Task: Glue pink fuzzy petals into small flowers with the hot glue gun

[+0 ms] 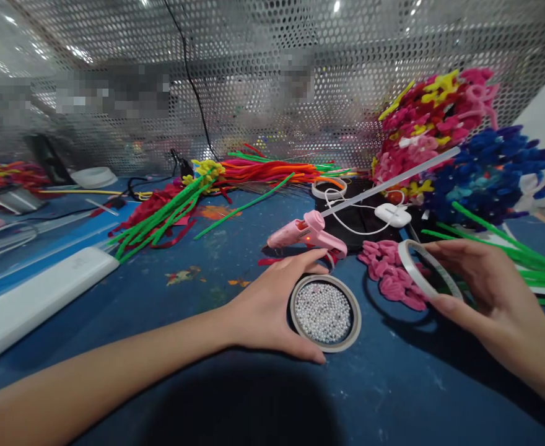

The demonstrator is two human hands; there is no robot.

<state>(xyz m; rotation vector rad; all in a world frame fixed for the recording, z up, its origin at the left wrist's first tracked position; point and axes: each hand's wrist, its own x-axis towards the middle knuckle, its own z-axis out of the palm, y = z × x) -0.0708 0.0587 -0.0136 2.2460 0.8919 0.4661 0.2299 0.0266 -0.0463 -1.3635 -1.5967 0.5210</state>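
Countless white beads [323, 311] fill round tin [357, 322].

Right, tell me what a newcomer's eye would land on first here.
First the round tin of small white beads at centre front on the blue table, cupped by the left hand. Next the right hand lifting a white tape ring beside it. Behind them lie a pink glue gun and, at the right, heaps of pink and blue pipe-cleaner flowers.

Bright overhead light glares off the perforated metal wall [272, 80], edges bend, and a dark shadow pools below
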